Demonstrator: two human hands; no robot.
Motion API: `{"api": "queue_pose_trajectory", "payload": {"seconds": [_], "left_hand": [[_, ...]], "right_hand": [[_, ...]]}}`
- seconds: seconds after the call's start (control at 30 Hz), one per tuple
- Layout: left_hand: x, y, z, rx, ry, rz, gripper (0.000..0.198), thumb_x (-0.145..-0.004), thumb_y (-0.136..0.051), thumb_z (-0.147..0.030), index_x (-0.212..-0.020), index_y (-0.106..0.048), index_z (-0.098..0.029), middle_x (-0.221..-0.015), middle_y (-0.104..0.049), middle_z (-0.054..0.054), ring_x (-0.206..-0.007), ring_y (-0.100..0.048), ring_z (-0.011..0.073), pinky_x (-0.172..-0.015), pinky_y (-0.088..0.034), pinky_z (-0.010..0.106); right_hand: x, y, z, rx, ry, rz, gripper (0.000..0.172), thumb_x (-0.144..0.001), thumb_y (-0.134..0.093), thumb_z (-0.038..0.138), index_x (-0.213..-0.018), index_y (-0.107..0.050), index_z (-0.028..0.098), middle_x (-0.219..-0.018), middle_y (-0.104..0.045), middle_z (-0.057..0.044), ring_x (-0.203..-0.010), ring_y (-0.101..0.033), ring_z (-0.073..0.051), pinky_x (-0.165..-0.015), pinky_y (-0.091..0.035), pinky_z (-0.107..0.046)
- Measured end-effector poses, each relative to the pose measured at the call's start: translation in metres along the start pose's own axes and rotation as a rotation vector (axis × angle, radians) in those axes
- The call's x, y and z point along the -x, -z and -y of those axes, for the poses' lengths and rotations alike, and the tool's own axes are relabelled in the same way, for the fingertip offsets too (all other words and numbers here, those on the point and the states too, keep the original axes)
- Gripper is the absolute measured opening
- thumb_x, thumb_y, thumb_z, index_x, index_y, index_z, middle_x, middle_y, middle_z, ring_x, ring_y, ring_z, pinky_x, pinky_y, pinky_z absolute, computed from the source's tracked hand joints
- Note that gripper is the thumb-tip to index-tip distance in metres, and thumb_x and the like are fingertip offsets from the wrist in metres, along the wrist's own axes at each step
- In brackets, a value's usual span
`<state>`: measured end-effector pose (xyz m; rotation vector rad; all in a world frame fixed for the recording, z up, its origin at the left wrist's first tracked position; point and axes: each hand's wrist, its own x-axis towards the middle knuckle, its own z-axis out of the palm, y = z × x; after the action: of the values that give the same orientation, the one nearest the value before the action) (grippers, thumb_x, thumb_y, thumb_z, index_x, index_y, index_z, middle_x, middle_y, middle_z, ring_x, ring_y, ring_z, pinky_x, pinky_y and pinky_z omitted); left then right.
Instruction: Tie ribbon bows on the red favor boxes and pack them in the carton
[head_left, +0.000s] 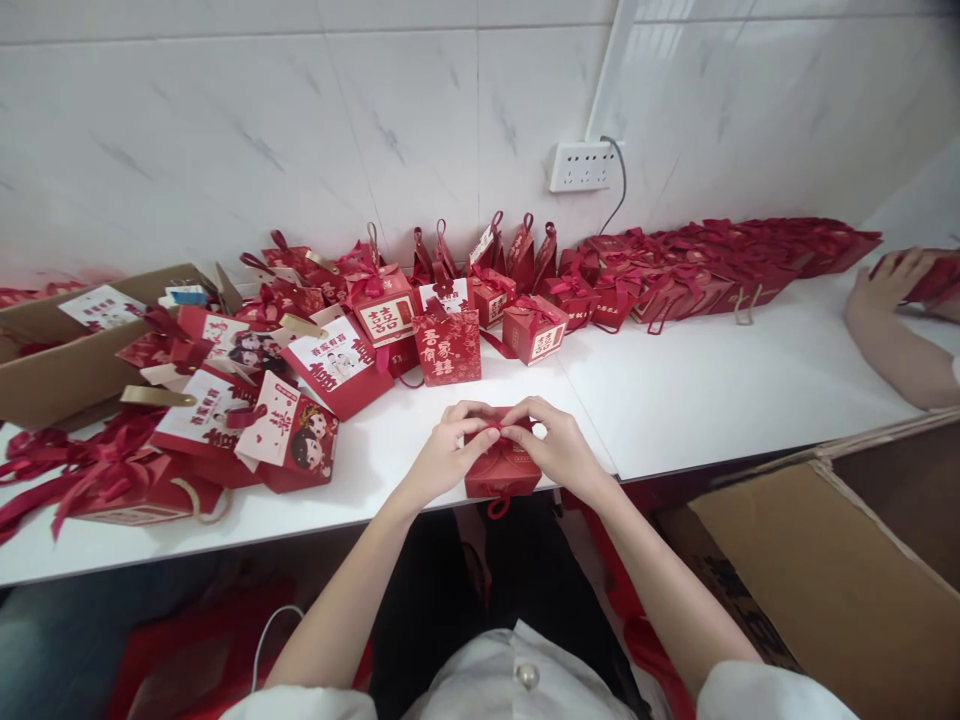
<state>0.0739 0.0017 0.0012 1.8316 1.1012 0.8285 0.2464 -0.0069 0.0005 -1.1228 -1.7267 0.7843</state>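
We saw the left hand (448, 452) and right hand (553, 444) pinching a ribbon (496, 425) atop the red box (501, 484), which sat at the front edge of the table (375, 462). We judged that an uneven tug could slip the pinch or tip the box off.

At twelve o'clock, a wall (225, 130) is faced with grey-veined white tiles (420, 95); at one, a socket strip (581, 168) is mounted below a conduit (604, 75) and light (675, 38) is reflected. A white table (720, 400) is stretched from nine to three.
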Motion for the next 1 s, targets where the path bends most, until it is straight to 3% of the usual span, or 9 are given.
{"api": "queue_pose_trajectory", "payload": {"seconds": [0.1,0.3,0.43,0.63,0.73,0.87,1.0], "left_hand": [[-0.001,-0.002,0.002,0.064,0.013,-0.001,0.025,-0.084,-0.049,-0.036,-0.075,-0.068,-0.022,-0.109,-0.057,0.005,-0.11,-0.048,0.0209,-0.097,-0.037,0.037],[-0.002,-0.008,0.002,0.159,0.037,-0.127,0.027,-0.081,-0.052,-0.032,-0.063,-0.067,-0.019,-0.108,-0.059,0.006,-0.107,-0.052,0.0218,-0.094,-0.039,0.036],[0.0,-0.01,0.001,0.159,0.017,-0.143,0.027,-0.081,-0.052,-0.031,-0.062,-0.066,-0.019,-0.109,-0.059,0.005,-0.108,-0.051,0.0214,-0.095,-0.038,0.035],[0.004,-0.014,-0.001,0.099,-0.013,-0.174,0.031,-0.082,-0.051,-0.032,-0.057,-0.065,-0.02,-0.112,-0.059,0.004,-0.106,-0.053,0.0202,-0.097,-0.039,0.034],[0.007,-0.018,0.0,0.046,-0.04,-0.216,0.03,-0.084,-0.049,-0.033,-0.064,-0.068,-0.021,-0.113,-0.059,0.004,-0.108,-0.052,0.02,-0.099,-0.038,0.035],[0.012,-0.026,0.001,-0.098,-0.076,-0.33,0.026,-0.085,-0.049,-0.032,-0.074,-0.07,-0.022,-0.111,-0.06,0.005,-0.11,-0.049,0.0222,-0.1,-0.037,0.04],[0.018,-0.03,0.003,-0.16,-0.099,-0.463,0.025,-0.084,-0.05,-0.033,-0.072,-0.07,-0.022,-0.103,-0.061,0.005,-0.104,-0.05,0.0225,-0.096,-0.037,0.042]], "right_hand": [[-0.003,0.003,-0.001,0.039,0.043,0.045,0.008,-0.079,-0.056,0.015,-0.074,-0.059,0.02,-0.075,-0.06,0.0,-0.074,-0.057,-0.015,-0.073,-0.046,-0.03],[0.01,0.005,0.003,0.219,0.222,-0.113,0.006,-0.083,-0.057,0.016,-0.087,-0.059,0.019,-0.086,-0.057,-0.006,-0.088,-0.054,-0.019,-0.077,-0.047,-0.035],[0.023,0.003,0.004,0.35,0.278,-0.085,0.004,-0.082,-0.061,0.021,-0.078,-0.063,0.019,-0.083,-0.057,-0.006,-0.084,-0.053,-0.021,-0.075,-0.047,-0.038],[0.026,-0.009,0.0,0.403,0.188,-0.147,0.002,-0.079,-0.064,0.018,-0.08,-0.063,0.02,-0.084,-0.059,-0.006,-0.084,-0.055,-0.022,-0.077,-0.047,-0.039],[0.025,-0.009,0.003,0.343,0.115,-0.139,0.007,-0.078,-0.063,0.015,-0.074,-0.062,0.02,-0.079,-0.059,-0.004,-0.082,-0.057,-0.02,-0.076,-0.048,-0.036],[0.022,-0.006,0.01,0.298,-0.012,-0.091,0.011,-0.077,-0.063,0.012,-0.068,-0.062,0.019,-0.079,-0.058,-0.002,-0.077,-0.058,-0.016,-0.074,-0.047,-0.031],[0.016,0.004,0.016,0.307,-0.041,0.005,0.009,-0.076,-0.063,0.013,-0.068,-0.063,0.017,-0.079,-0.058,-0.003,-0.074,-0.058,-0.015,-0.074,-0.047,-0.031]]}}
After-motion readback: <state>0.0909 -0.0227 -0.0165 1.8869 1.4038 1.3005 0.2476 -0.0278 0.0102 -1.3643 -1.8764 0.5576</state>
